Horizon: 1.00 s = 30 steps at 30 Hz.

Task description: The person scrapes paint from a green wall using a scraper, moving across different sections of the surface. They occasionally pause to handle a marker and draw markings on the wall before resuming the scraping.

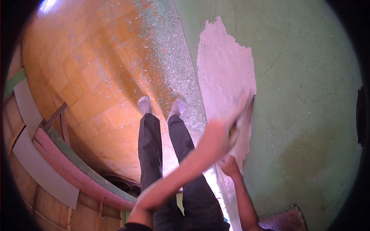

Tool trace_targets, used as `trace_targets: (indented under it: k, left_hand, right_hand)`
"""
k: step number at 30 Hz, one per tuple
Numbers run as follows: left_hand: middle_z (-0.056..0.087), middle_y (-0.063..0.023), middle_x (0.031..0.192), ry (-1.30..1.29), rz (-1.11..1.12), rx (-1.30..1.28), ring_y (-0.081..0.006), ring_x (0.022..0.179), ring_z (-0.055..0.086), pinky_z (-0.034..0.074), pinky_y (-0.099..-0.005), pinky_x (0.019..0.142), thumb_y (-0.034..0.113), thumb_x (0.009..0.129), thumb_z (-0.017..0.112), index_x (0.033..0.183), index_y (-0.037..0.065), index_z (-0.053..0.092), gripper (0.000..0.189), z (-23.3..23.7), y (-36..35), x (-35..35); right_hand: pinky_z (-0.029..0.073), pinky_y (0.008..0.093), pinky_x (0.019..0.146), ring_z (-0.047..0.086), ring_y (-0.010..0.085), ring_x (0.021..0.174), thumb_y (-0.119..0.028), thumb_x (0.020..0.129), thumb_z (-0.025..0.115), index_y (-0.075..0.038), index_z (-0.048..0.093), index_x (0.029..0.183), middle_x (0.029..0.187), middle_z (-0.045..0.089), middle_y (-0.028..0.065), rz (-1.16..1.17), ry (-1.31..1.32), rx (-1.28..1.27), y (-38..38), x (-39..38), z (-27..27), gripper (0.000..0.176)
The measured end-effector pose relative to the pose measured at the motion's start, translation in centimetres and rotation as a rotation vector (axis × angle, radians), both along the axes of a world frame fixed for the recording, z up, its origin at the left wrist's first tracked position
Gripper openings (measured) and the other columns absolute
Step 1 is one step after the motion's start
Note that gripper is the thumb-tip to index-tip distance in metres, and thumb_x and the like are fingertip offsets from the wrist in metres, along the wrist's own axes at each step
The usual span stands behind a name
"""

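My left hand (220,135) reaches across in front of my legs to the wall, its fingers closed around a scraper (233,130) that is mostly hidden and smeared by motion. The scraper is at the right-hand edge of a bare, pale patch (225,65), where green paint has come off. Just below, my right hand (230,166) is closed close to the wall and the lower part of the patch. Whatever it holds, if anything, is hidden. Green paint (304,96) covers the wall around the patch, with bumps and a darker stain.
Paint flakes (169,54) lie thickly along the foot of the wall and thinly over the orange tiled floor (92,65). My bare feet (178,106) stand among them. A curved-looking pink and green ledge (84,173) and wooden panels (15,154) are at left.
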<state>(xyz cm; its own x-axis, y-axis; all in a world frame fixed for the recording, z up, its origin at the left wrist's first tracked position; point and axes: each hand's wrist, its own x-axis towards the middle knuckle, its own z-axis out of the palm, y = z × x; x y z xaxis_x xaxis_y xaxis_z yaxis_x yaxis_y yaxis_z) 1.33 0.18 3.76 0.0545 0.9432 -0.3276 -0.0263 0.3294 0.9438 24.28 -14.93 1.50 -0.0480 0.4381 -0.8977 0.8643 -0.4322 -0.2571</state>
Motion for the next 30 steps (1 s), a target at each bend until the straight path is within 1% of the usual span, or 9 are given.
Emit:
trace_targets:
  k: [3, 5, 8, 11, 15, 18, 20, 25, 30]
  left_hand:
    - [0.062, -0.0304, 0.086, -0.037, -0.018, -0.030, -0.0386, 0.064, 0.063, 0.051, -0.0446, 0.069, -0.012, 0.074, 0.051, 0.158, 0.018, 0.034, 0.091, 0.8, -2.9, 1.7]
    - [0.061, -0.0237, 0.076, 0.067, -0.072, -0.030, -0.0259, 0.057, 0.060, 0.051, -0.0362, 0.067, -0.013, 0.075, 0.052, 0.158, 0.019, 0.037, 0.090, 0.4, -0.6, -0.4]
    - [0.063, -0.0251, 0.081, 0.043, 0.021, -0.019, -0.0279, 0.058, 0.061, 0.051, -0.0372, 0.067, -0.014, 0.075, 0.052, 0.158, 0.017, 0.036, 0.089, 0.3, 0.6, 0.0]
    - [0.057, -0.0246, 0.073, -0.025, 0.046, -0.033, -0.0295, 0.057, 0.060, 0.051, -0.0385, 0.066, -0.013, 0.076, 0.052, 0.158, 0.018, 0.034, 0.089, 0.9, -3.4, 2.8]
    - [0.053, -0.0238, 0.068, 0.031, 0.048, -0.062, -0.0299, 0.057, 0.060, 0.051, -0.0378, 0.066, -0.011, 0.077, 0.052, 0.158, 0.022, 0.035, 0.089, 0.6, -0.8, 1.2]
    - [0.058, -0.0254, 0.074, -0.007, -0.035, -0.098, -0.0295, 0.057, 0.061, 0.051, -0.0370, 0.066, -0.011, 0.077, 0.052, 0.158, 0.021, 0.035, 0.089, 0.5, -2.5, 1.4]
    - [0.066, -0.0260, 0.094, -0.101, -0.029, -0.066, -0.0288, 0.058, 0.062, 0.052, -0.0360, 0.068, -0.011, 0.076, 0.052, 0.157, 0.019, 0.037, 0.089, 1.1, -5.9, 3.4]
    - [0.058, -0.0197, 0.071, -0.007, -0.143, -0.053, -0.0255, 0.055, 0.057, 0.051, -0.0344, 0.066, -0.010, 0.075, 0.054, 0.155, 0.015, 0.041, 0.086, 0.0, -4.6, 1.3]
    - [0.038, -0.0135, 0.065, -0.103, 0.051, -0.100, -0.0174, 0.054, 0.045, 0.046, -0.0308, 0.060, -0.008, 0.077, 0.056, 0.155, 0.013, 0.040, 0.083, 1.5, -5.9, 4.4]
  right_hand:
    - [0.053, 0.0444, 0.084, 0.070, 0.0388, 0.096, -0.018, 0.088, 0.067, 0.000, 0.067, 0.114, 0.100, 0.070, 0.0237, 0.033, 0.004, 0.052, -0.6, 0.1, 1.1, 0.031]
    - [0.052, 0.0463, 0.083, 0.069, 0.0401, 0.097, -0.019, 0.089, 0.066, 0.000, 0.067, 0.113, 0.100, 0.070, 0.0251, 0.053, 0.011, -0.009, -1.1, 0.7, -0.3, 0.031]
    - [0.051, 0.0490, 0.083, 0.068, 0.0421, 0.100, -0.020, 0.089, 0.067, 0.001, 0.067, 0.112, 0.101, 0.069, 0.0275, -0.009, 0.002, -0.063, -0.3, 0.4, -0.3, 0.032]
    - [0.052, 0.0492, 0.083, 0.067, 0.0433, 0.100, -0.020, 0.088, 0.067, 0.001, 0.066, 0.112, 0.100, 0.069, 0.0283, -0.019, 0.024, 0.165, -1.3, 0.6, 0.2, 0.032]
    - [0.051, 0.0498, 0.085, 0.066, 0.0457, 0.103, -0.018, 0.089, 0.066, 0.000, 0.067, 0.112, 0.100, 0.069, 0.0292, 0.004, 0.011, 0.020, 0.5, -0.5, 0.9, 0.030]
    - [0.051, 0.0502, 0.086, 0.065, 0.0467, 0.104, -0.018, 0.089, 0.065, -0.001, 0.066, 0.116, 0.101, 0.069, 0.0284, -0.020, 0.004, 0.036, -0.1, 0.2, 0.2, 0.032]
    - [0.051, 0.0502, 0.086, 0.065, 0.0459, 0.104, -0.019, 0.089, 0.065, -0.002, 0.065, 0.118, 0.101, 0.069, 0.0278, -0.052, 0.039, 0.130, -1.4, 0.8, 0.0, 0.034]
    - [0.051, 0.0504, 0.086, 0.066, 0.0436, 0.108, -0.020, 0.090, 0.064, -0.001, 0.060, 0.124, 0.101, 0.068, 0.0297, 0.070, -0.043, -0.102, -0.2, 0.7, -0.6, 0.039]
    - [0.052, 0.0494, 0.085, 0.066, 0.0451, 0.101, -0.017, 0.088, 0.065, 0.002, 0.066, 0.112, 0.101, 0.069, 0.0276, -0.180, 0.120, 0.345, -0.8, -0.6, 0.6, 0.031]
